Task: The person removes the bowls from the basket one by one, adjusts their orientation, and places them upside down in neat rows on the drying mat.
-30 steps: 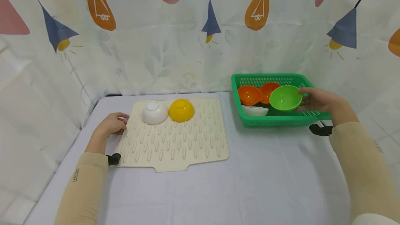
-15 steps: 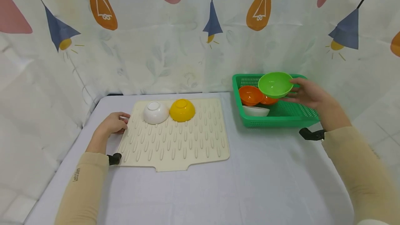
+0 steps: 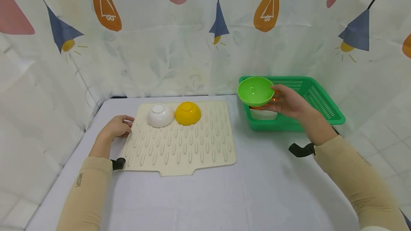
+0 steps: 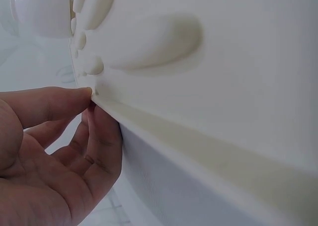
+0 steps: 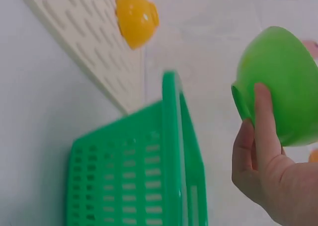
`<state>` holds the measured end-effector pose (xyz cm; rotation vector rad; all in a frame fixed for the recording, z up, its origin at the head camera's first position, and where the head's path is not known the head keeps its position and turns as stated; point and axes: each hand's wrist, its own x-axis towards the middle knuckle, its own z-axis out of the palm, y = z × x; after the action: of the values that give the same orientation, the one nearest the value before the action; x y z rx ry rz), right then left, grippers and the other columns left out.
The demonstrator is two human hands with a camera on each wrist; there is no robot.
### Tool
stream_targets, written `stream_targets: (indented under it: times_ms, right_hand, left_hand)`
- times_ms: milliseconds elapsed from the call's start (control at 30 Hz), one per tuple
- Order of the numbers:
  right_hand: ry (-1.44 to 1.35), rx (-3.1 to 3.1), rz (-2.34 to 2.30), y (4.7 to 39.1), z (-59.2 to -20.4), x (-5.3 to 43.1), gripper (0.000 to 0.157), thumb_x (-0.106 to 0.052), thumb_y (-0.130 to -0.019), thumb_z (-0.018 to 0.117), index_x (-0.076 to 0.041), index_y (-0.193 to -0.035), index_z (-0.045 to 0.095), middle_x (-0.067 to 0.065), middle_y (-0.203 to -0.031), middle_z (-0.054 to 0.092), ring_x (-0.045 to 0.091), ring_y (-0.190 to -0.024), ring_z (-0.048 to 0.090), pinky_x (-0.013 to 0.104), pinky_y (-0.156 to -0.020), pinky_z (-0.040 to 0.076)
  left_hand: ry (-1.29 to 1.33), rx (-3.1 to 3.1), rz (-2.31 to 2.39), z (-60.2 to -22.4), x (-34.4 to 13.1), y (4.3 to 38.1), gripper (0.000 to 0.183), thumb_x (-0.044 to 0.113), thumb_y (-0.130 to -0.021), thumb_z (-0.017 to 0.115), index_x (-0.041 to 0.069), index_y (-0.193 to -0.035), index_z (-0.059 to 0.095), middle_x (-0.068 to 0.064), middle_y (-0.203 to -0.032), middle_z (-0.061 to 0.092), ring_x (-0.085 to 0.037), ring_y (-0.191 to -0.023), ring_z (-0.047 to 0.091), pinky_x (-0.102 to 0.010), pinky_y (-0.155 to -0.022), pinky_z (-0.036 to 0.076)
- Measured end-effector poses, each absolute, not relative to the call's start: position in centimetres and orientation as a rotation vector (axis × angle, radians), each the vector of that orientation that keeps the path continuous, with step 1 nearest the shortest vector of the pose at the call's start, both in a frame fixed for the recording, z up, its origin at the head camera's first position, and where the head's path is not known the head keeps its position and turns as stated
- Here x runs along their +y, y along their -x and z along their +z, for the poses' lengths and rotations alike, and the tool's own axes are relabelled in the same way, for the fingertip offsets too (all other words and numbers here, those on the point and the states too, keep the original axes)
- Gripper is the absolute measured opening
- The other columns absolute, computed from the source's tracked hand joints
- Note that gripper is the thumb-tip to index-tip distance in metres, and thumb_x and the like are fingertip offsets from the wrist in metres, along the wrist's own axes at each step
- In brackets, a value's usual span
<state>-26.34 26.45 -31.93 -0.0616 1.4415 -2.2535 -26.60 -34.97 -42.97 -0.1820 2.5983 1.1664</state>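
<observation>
My right hand [image 3: 287, 102] holds a light green bowl [image 3: 255, 91] by its side, its mouth tipped toward the head camera, over the left end of a green basket [image 3: 321, 99]. In the right wrist view the thumb lies along the wall of the green bowl [image 5: 278, 82]. My left hand [image 3: 117, 127] pinches the left edge of a cream draining mat [image 3: 179, 149]; in the left wrist view thumb and fingers meet at the edge of the mat [image 4: 164, 131]. A white bowl [image 3: 160, 116] and a yellow bowl [image 3: 187, 113] sit upside down side by side at the mat's back.
Inside the basket a white bowl [image 3: 263, 114] shows, with bits of orange behind the right hand and green bowl. The basket stands at the back right of the white-covered table [image 3: 218, 202]. A patterned curtain [image 3: 192, 56] hangs right behind the table.
The right hand has carried the green bowl leftward from the basket's right part to its left end, covering most of the orange bowls. The left hand and the mat have stayed put.
</observation>
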Motion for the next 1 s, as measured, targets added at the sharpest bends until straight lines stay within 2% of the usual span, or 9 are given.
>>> stream_targets:
  times_ms: [167,300,533,733,867,1000]
  right_hand:
    - [0.1,1.494,-2.182,25.2,-32.8,23.8,0.03,-0.02,-0.109,0.046,-0.01,-0.137,0.044,0.014,-0.135,0.045,0.031,-0.109,0.064,0.049,-0.099,0.053]
    - [0.156,1.53,-2.125,24.2,-33.9,21.7,0.034,-0.022,-0.11,0.043,-0.013,-0.142,0.04,0.014,-0.136,0.044,0.031,-0.111,0.062,0.049,-0.098,0.053]
    - [0.213,1.525,-2.092,23.1,-36.0,18.3,0.033,-0.02,-0.109,0.041,-0.008,-0.139,0.045,0.016,-0.138,0.046,0.036,-0.114,0.061,0.055,-0.095,0.054]
    - [0.215,1.563,-2.034,22.3,-37.6,16.2,0.04,-0.02,-0.107,0.045,-0.001,-0.142,0.044,0.017,-0.135,0.051,0.039,-0.116,0.06,0.058,-0.095,0.053]
    - [0.216,1.539,-2.019,22.1,-38.4,15.6,0.043,-0.019,-0.108,0.043,0.001,-0.146,0.04,0.017,-0.136,0.05,0.039,-0.116,0.059,0.057,-0.096,0.053]
    - [0.213,1.525,-2.012,22.1,-38.9,15.2,0.045,-0.019,-0.108,0.043,0.001,-0.148,0.039,0.017,-0.136,0.05,0.038,-0.116,0.059,0.057,-0.096,0.053]
  left_hand:
    - [0.182,2.607,1.157,-42.7,-34.9,26.4,0.062,-0.009,-0.088,0.058,-0.015,-0.146,0.038,-0.024,-0.116,0.052,-0.018,-0.081,0.059,-0.028,-0.065,0.055]
    - [0.185,2.613,1.155,-42.8,-34.8,26.3,0.062,-0.008,-0.089,0.058,-0.015,-0.146,0.038,-0.024,-0.117,0.052,-0.02,-0.083,0.059,-0.027,-0.065,0.056]
    - [0.169,2.61,1.159,-43.1,-34.9,26.4,0.061,-0.006,-0.091,0.058,-0.015,-0.147,0.037,-0.024,-0.119,0.051,-0.021,-0.087,0.06,-0.028,-0.067,0.056]
    - [0.152,2.609,1.157,-43.1,-34.8,26.2,0.059,-0.004,-0.093,0.058,-0.016,-0.147,0.037,-0.029,-0.123,0.051,-0.022,-0.088,0.061,-0.029,-0.068,0.057]
    - [0.168,2.605,1.121,-42.7,-34.5,25.9,0.059,0.007,-0.1,0.056,-0.014,-0.15,0.034,-0.036,-0.137,0.046,-0.03,-0.101,0.061,-0.032,-0.076,0.056]
    - [0.149,2.615,1.141,-41.5,-33.5,25.4,0.062,0.019,-0.106,0.052,-0.01,-0.155,0.029,-0.04,-0.151,0.032,-0.046,-0.126,0.049,-0.048,-0.096,0.052]
